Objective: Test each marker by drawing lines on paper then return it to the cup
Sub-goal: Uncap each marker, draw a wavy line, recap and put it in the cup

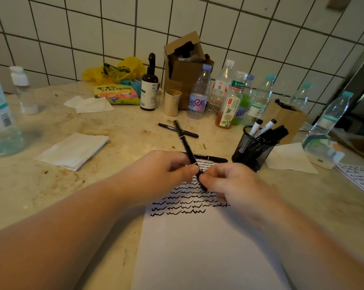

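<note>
Head view: left hand point(166, 170) and right hand point(229, 185) both pinch one black marker point(185, 143) above paper point(198, 248).

My left hand point(166, 170) and right hand point(229, 183) meet at the centre, both forearms extended forward, the fingers of each curled and pinching one black marker point(185, 145) between them.

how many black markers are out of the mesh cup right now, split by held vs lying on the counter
held in both hands: 1 marker
lying on the counter: 2, one far, one by the paper's top edge
total: 3
</note>
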The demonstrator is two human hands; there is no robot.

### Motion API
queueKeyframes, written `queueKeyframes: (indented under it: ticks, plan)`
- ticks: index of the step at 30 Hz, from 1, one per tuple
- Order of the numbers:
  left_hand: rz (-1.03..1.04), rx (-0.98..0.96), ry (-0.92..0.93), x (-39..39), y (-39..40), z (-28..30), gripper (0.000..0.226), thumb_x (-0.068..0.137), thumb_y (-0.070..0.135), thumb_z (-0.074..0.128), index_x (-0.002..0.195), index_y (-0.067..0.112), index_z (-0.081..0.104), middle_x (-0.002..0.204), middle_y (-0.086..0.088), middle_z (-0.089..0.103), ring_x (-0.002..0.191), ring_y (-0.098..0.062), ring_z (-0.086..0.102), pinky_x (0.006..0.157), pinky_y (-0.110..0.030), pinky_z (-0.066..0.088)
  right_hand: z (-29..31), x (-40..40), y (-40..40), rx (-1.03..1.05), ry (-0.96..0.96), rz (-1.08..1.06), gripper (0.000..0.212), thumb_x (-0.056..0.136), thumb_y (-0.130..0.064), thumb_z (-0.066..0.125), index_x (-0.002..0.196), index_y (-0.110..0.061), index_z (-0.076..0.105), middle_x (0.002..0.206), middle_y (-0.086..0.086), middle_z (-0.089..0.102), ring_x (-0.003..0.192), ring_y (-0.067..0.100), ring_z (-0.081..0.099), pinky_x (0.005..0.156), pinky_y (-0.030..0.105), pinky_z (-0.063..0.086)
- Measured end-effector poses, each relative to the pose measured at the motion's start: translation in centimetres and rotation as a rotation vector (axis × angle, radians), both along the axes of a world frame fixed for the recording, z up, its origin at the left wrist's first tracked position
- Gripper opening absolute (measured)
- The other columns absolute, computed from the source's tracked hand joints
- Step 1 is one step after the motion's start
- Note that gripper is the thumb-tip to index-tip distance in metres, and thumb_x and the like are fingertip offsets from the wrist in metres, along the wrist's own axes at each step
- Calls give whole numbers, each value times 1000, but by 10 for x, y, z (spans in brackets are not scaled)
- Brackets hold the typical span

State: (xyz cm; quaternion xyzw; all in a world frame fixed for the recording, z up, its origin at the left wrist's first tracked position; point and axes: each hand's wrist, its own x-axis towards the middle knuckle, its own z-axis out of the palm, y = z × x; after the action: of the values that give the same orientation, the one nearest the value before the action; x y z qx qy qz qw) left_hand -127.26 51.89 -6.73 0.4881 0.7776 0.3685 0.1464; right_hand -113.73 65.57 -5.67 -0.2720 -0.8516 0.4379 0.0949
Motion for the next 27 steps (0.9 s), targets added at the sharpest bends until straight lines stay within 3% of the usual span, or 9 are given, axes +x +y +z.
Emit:
queueKeyframes:
  ticks: [2,4,8,10,14,17,19,22,27]
  plan:
    - [-17,14,14,2,2,-2,20,96,44,54,96,33,70,86,9,72,79,-4,64,75,-30,55,-3,1,-7,81,-26,58,18,92,-39,70,79,-28,75,58,-25,66,57,-9,58,62,21,40]
    - [-24,1,34,3,2,-3,17,95,42,56,94,33,70,83,9,71,76,-3,63,73,-30,55,-5,1,-10,89,-23,78,20,94,-35,69,78,-25,75,64,-16,72,57,-4,60,61,21,47]
    - [-68,-102,36,3,-2,-3,18,97,45,52,109,39,64,85,16,74,77,-2,68,76,-31,58,-3,1,-7,-258,206,-70,22,92,-35,70,88,-14,72,66,4,71,57,17,61,59,35,50]
    - [-111,-133,87,5,-3,-2,21,98,46,50,115,43,61,85,17,73,76,-10,68,76,-36,58,-2,2,-4,-406,282,-50,30,90,-41,69,92,-11,70,63,7,63,53,20,57,53,33,46]
    - [-95,-44,32,5,-2,0,17,96,43,53,105,39,67,86,12,70,72,-7,61,63,-22,48,5,6,-2,-567,401,12,34,82,-39,64,89,-8,76,60,11,61,49,21,55,49,29,48]
    - [-87,-83,69,2,-3,0,18,95,45,53,91,35,68,79,1,65,57,-5,50,53,-20,41,8,11,1,-536,440,24,28,80,-36,66,77,-11,77,58,11,63,47,19,55,46,25,48]
    - [-191,-137,52,0,-6,2,24,97,47,50,83,37,67,72,1,59,57,-5,47,57,-24,41,11,15,2,-444,393,96,26,89,-29,67,72,-12,75,56,12,62,45,19,52,44,25,43]
    - [-455,-150,-172,2,-12,9,34,99,43,45,71,36,63,62,10,48,60,-12,40,61,-33,36,18,23,3,-312,348,226,25,90,-15,63,69,-9,74,54,15,62,44,22,51,43,25,40]
    - [-631,-197,-327,-10,-22,13,31,95,43,49,72,25,62,62,5,42,58,-13,34,58,-24,32,31,38,16,-357,598,146,27,76,-11,52,53,-10,66,43,13,47,35,21,39,40,20,29]
